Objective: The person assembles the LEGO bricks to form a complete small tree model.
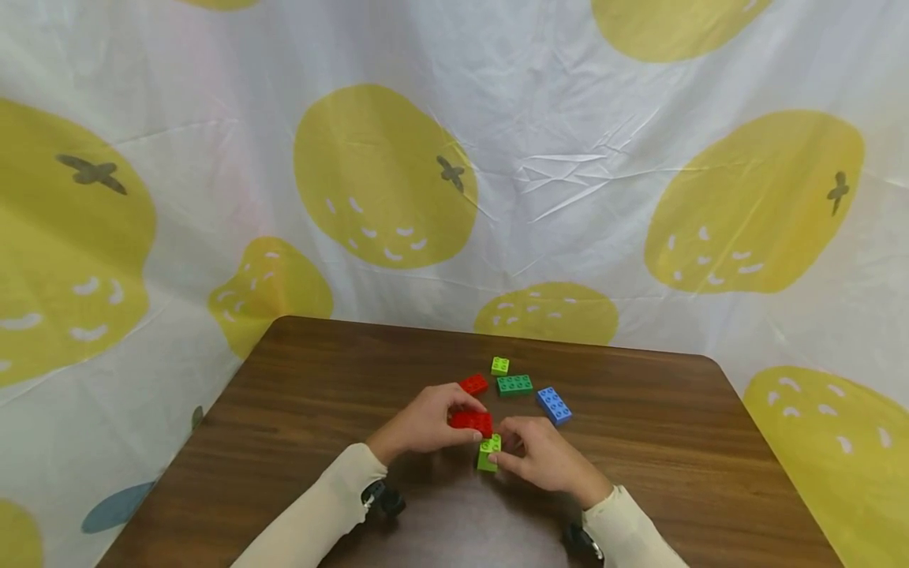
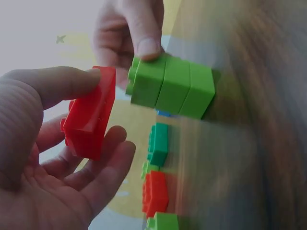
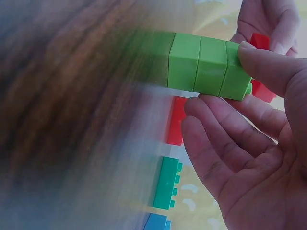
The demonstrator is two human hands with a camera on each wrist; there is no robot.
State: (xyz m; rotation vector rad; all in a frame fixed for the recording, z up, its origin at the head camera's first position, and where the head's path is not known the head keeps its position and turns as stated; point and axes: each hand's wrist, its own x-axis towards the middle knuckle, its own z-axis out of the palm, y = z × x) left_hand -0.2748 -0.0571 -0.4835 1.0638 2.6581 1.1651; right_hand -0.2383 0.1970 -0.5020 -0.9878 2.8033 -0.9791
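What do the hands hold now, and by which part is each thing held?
The left hand holds a red brick by its sides; the right hand holds the green stack by its top block.

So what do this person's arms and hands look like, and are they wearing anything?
The left hand and right hand are bare, with no gloves. Both arms wear cream-coloured sleeves: the left sleeve and right sleeve reach to the wrists. A small black device shows at the left cuff, another at the right; their details are too small to tell.
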